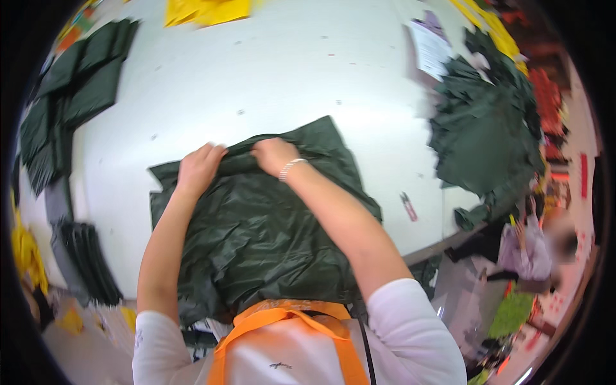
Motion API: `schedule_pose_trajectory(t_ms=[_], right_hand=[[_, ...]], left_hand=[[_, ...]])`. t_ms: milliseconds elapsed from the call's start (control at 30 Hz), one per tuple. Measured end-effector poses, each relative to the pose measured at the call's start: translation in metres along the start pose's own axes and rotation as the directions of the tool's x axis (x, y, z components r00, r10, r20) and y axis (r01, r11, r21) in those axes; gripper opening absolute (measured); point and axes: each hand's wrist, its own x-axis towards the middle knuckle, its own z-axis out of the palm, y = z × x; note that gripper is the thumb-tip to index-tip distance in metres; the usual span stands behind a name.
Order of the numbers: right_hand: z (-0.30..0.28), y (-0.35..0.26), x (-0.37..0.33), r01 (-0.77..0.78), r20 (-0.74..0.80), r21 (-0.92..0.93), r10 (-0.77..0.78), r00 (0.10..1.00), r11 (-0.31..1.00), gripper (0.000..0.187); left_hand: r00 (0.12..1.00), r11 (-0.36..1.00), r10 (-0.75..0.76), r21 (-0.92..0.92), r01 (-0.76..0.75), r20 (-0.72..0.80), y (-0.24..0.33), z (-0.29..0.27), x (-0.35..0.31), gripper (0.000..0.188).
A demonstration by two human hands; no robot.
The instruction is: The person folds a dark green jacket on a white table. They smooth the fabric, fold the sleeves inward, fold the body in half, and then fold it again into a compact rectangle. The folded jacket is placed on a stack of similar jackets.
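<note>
A dark green, shiny garment (263,224) lies spread on the white table in front of me, its near part hanging over the edge against my orange apron. My left hand (200,168) pinches the garment's far edge left of the middle. A short way to its right, my right hand (274,156), with a pale bracelet at the wrist, grips the same edge. Between the two hands the fabric is gathered into a fold. The fingertips of both hands are partly hidden by the cloth and the hands themselves.
Folded dark green pieces (90,70) are stacked along the table's left side. A loose heap of dark green cloth (481,135) lies at the right, beside a printed sheet (430,50). Small thread snips (408,206) rest nearer me. Yellow cloth (208,10) sits at the far edge. Another person (523,247) is seated at right.
</note>
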Motion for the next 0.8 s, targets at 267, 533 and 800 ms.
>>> schedule_pose_trajectory(t_ms=[267, 533, 800], right_hand=[[0.004, 0.007, 0.011, -0.056, -0.054, 0.001, 0.056, 0.997, 0.998, 0.021], [0.008, 0.013, 0.013, -0.079, -0.114, 0.040, 0.083, 0.990, 0.996, 0.018], [0.000, -0.003, 0.023, -0.095, -0.199, -0.143, 0.065, 0.978, 0.985, 0.019]], left_hand=[[0.987, 0.987, -0.124, -0.088, 0.133, 0.101, 0.071, 0.037, -0.008, 0.044], [0.973, 0.964, -0.212, 0.185, 0.193, 0.091, 0.074, 0.041, -0.022, 0.051], [0.977, 0.982, -0.188, 0.006, 0.189, 0.102, 0.071, 0.028, 0.013, 0.057]])
